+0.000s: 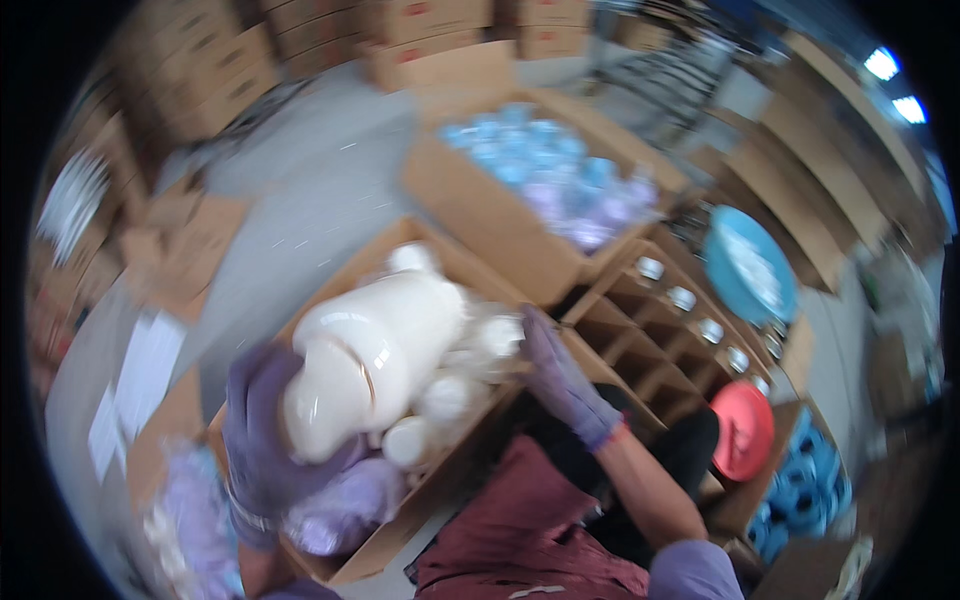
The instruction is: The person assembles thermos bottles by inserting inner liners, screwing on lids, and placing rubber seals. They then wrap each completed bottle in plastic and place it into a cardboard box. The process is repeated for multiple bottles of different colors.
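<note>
My left hand, in a purple glove, is wrapped round the near end of a large glossy white bottle-shaped vessel. The vessel lies tilted over an open cardboard box. Under and beside it are white-capped bottles in clear plastic and purple wrapped items. My right hand, also gloved in purple, stretches its fingers along the box's right edge, close to a white cap. Nothing shows in its grasp. Motion blur softens the details.
Beyond stands a large carton of blue and purple wrapped items. To the right are a divided box with silvery-capped pieces, a turquoise basin, a red bowl and blue plastic parts. Stacked cartons line the back.
</note>
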The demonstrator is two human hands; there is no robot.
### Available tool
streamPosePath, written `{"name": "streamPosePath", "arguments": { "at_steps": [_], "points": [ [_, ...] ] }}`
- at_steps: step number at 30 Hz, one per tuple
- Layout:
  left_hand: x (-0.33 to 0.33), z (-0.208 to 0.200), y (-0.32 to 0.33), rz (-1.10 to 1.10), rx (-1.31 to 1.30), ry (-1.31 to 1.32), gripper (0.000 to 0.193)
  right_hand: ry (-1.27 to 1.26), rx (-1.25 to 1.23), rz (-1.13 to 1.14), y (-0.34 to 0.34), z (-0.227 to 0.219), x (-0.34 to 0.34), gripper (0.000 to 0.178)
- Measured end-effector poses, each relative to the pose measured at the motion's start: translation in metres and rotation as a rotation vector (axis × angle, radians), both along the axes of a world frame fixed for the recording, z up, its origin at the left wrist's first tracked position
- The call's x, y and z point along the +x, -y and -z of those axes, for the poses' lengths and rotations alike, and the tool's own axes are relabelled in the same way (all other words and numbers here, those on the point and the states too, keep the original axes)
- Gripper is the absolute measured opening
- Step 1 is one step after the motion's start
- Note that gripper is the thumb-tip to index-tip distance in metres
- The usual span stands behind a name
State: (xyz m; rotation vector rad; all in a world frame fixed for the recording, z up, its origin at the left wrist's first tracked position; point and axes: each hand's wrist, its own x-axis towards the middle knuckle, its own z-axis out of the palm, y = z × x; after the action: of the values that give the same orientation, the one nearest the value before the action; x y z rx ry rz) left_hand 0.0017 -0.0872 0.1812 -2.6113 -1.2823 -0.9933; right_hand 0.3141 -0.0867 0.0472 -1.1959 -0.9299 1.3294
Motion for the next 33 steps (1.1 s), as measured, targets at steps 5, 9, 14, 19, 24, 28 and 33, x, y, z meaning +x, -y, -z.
{"name": "streamPosePath", "arguments": {
  "at_steps": [5, 9, 14, 19, 24, 28, 33],
  "points": [
    [0.101, 0.072, 0.080, 0.237, -0.343, 0.459, 0.099, 0.379, 0.361, 0.390, 0.067, -0.028, 0.098, 0.054],
    [0.157, 0.084, 0.088, 0.471, -1.723, 0.964, 0.047, -0.326, 0.462, 0.675, 0.175, -0.038, 0.172, 0.082],
    [0.185, 0.117, 0.041, 0.677, -1.783, 1.111, 0.045, 0.314, 0.569, 0.661, 0.267, -0.059, 0.188, 0.030],
    [0.329, 0.075, 0.061, 0.725, -1.166, 0.798, 0.064, 0.376, 0.348, 0.418, 0.272, -0.030, 0.156, 0.036],
    [0.405, 0.082, 0.093, 0.972, -1.074, 0.017, 0.071, 0.426, 0.168, 0.602, 0.271, 0.007, 0.201, 0.046],
    [0.399, 0.090, 0.063, 0.979, -1.433, 0.194, 0.041, 1.283, -0.161, 0.733, 0.271, 0.102, 0.297, 0.027],
    [0.427, 0.118, 0.068, 1.043, -1.412, 0.027, 0.041, 1.340, -0.553, 0.402, 0.256, 0.119, 0.343, 0.037]
  ]
}}
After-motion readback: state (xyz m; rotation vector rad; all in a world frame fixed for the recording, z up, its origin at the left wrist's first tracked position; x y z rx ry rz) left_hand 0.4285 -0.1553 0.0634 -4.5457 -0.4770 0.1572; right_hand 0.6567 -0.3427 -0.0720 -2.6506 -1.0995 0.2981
